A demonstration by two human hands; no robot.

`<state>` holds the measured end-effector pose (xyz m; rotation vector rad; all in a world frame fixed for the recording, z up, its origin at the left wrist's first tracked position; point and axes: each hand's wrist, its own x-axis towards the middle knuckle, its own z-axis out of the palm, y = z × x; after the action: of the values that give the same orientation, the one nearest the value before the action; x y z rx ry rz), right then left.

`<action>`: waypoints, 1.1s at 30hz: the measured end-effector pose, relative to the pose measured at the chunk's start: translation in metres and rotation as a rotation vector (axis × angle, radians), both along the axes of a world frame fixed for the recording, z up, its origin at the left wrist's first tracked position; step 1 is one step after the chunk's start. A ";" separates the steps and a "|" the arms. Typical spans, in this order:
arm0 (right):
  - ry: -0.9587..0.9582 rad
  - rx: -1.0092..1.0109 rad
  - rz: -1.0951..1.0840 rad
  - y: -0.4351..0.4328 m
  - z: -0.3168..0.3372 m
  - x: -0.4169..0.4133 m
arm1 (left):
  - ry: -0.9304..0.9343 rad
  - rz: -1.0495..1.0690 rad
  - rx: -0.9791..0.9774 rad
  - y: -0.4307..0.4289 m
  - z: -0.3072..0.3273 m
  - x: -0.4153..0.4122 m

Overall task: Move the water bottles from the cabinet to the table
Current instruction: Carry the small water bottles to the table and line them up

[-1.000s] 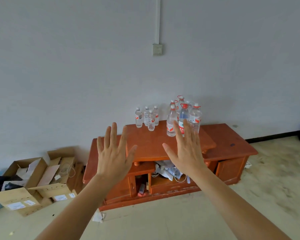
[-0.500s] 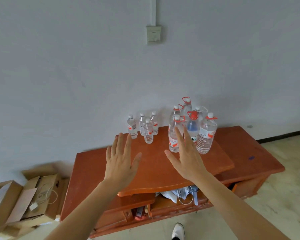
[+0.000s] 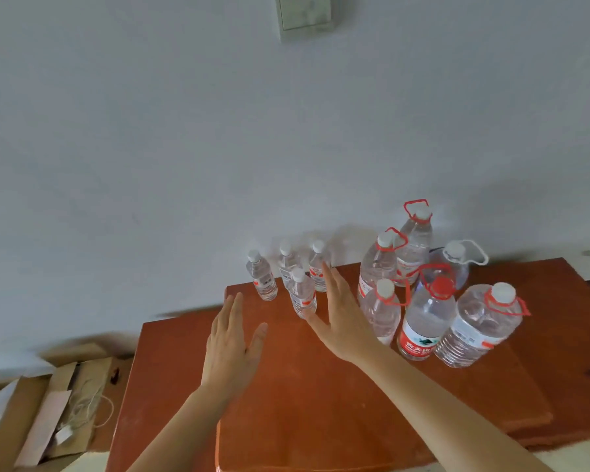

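Several small clear water bottles [image 3: 302,296] with white caps stand at the back of the red-brown wooden cabinet top [image 3: 321,396], close to the wall. To their right stand several large clear bottles [image 3: 426,321] with red carry handles; one has a red label. My left hand [image 3: 230,342] hovers flat over the cabinet top, fingers straight, holding nothing. My right hand [image 3: 341,315] is stretched out flat between the small and the large bottles, its fingertips beside a small bottle, gripping nothing.
A grey wall [image 3: 218,148] rises right behind the bottles, with a switch plate [image 3: 305,13] at the top. Open cardboard boxes [image 3: 48,413] with string and paper lie on the floor at the lower left. A lower cabinet section [image 3: 579,301] extends to the right.
The view has come closer to the cabinet and tilted down. Both hands have moved forward toward the bottles, the right one now reaching in among them.
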<state>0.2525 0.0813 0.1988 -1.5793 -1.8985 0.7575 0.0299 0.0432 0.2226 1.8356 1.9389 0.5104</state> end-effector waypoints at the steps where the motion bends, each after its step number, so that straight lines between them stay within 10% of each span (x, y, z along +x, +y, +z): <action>1: 0.019 -0.019 0.006 0.013 -0.010 -0.003 | -0.026 0.021 -0.027 0.015 -0.010 -0.001; 17: 0.231 -0.178 -0.201 0.118 -0.205 -0.047 | -0.441 0.187 -0.237 0.243 -0.220 -0.023; 33: 0.084 -0.284 -0.092 0.066 -0.174 -0.058 | -0.331 0.079 -0.350 0.094 -0.190 -0.053</action>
<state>0.1941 0.1475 0.0250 -1.7600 -1.7035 1.0735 -0.0233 0.1375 0.0329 1.3671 1.7499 0.4339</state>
